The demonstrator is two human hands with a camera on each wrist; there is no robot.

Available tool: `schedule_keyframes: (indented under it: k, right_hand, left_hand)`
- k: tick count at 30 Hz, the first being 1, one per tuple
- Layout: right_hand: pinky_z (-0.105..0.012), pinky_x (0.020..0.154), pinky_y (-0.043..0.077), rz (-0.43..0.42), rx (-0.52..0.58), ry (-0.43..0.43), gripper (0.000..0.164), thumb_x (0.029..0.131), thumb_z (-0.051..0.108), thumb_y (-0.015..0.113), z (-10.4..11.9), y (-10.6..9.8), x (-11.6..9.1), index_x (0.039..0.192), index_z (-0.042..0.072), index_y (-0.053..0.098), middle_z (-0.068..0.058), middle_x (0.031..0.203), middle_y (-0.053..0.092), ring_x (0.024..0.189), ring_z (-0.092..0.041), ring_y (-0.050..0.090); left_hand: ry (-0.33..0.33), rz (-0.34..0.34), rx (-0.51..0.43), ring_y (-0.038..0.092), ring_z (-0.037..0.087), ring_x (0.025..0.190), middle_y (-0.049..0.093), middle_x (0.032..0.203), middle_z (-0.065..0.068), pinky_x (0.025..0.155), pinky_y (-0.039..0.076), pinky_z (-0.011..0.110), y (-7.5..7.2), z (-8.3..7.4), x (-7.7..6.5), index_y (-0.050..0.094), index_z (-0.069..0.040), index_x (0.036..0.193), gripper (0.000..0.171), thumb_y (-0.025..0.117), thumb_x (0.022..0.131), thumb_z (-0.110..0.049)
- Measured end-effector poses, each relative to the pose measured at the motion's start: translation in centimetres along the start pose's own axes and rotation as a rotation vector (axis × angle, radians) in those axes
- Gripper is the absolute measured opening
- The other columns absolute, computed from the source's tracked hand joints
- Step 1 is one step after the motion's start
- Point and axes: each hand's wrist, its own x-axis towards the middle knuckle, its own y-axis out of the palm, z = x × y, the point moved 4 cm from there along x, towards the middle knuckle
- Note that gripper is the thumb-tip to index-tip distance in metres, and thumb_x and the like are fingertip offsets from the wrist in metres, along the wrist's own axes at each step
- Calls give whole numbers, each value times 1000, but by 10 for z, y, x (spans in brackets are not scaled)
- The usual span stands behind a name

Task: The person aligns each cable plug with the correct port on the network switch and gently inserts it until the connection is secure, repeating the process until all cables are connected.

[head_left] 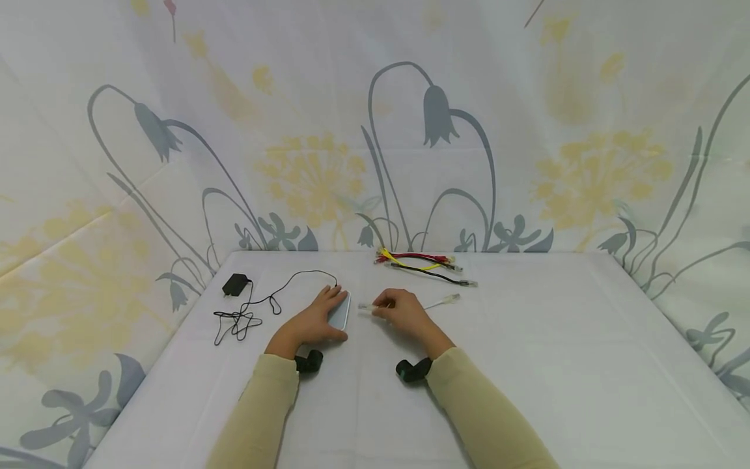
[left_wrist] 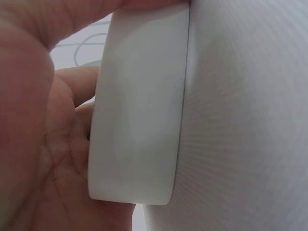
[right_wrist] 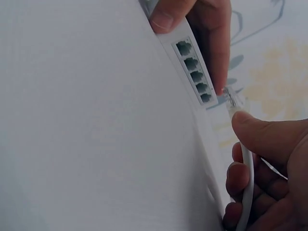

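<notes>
My left hand point(head_left: 315, 320) grips a small white network switch point(head_left: 340, 314) from its left, thumb at the near end and fingers at the far end. Its plain white side point(left_wrist: 138, 110) fills the middle of the left wrist view. In the right wrist view a row of several network ports point(right_wrist: 196, 75) faces my right hand point(head_left: 405, 314). That hand pinches a white network cable point(right_wrist: 247, 178) just behind its clear plug point(right_wrist: 233, 98). The plug points at the switch, a short gap away from the ports. Past my right hand, the cable's other plug point(head_left: 451, 299) lies on the table.
A black power adapter point(head_left: 236, 284) lies at the left, its thin black cord point(head_left: 237, 319) tangled and running to the switch's far end. Behind my right hand rest several short network cables, including a yellow one point(head_left: 385, 255), a red one and a black one point(head_left: 433, 274). A patterned cloth point(head_left: 328, 98) hangs behind the white table point(head_left: 556, 352).
</notes>
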Motion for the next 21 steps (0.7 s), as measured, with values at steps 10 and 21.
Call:
schedule_keyframes:
  k: [10, 21]
  right_hand:
    - [-27, 70, 45, -10, -73, -65, 10, 88, 23, 70, 11, 10, -8, 94, 15, 71, 2, 86, 66, 75, -11, 55]
    - [-30, 77, 46, 1, -87, -76, 7, 87, 23, 71, 16, 18, -13, 90, 17, 71, 5, 83, 66, 79, -10, 56]
  left_hand:
    - [-5, -9, -18, 0, 32, 152, 15, 163, 9, 117, 20, 56, -1, -2, -1, 28, -12, 154, 97, 80, 74, -28]
    - [7, -6, -22, -1, 33, 152, 15, 163, 10, 117, 19, 56, -1, -1, -1, 27, -11, 154, 97, 80, 74, -27]
